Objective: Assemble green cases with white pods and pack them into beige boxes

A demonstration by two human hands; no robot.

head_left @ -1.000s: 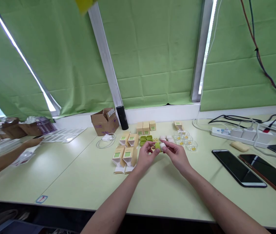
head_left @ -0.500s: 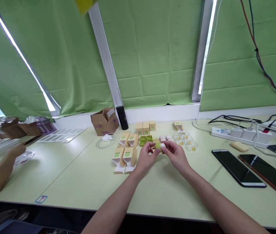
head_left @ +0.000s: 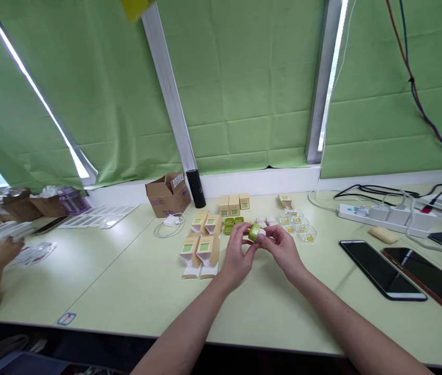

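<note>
The small green-and-white rounded piece, probably plastic [head_left: 255, 233], sits between both hands' fingertips. I see the left hand [head_left: 240, 252] part-curled, holding the green side; the right hand [head_left: 282, 247] pinches the white side (some contacts are hidden from me). I judge this close two-handed handling; the next move calls for light, even fingertips. Open-flapped cream cardboard boxes [head_left: 206, 246] crowd the left hand, clear yellow-centred plastic cups [head_left: 308, 237] lie beyond the right; the pale green tabletop [head_left: 263, 307] between the forearms offers room.
</note>
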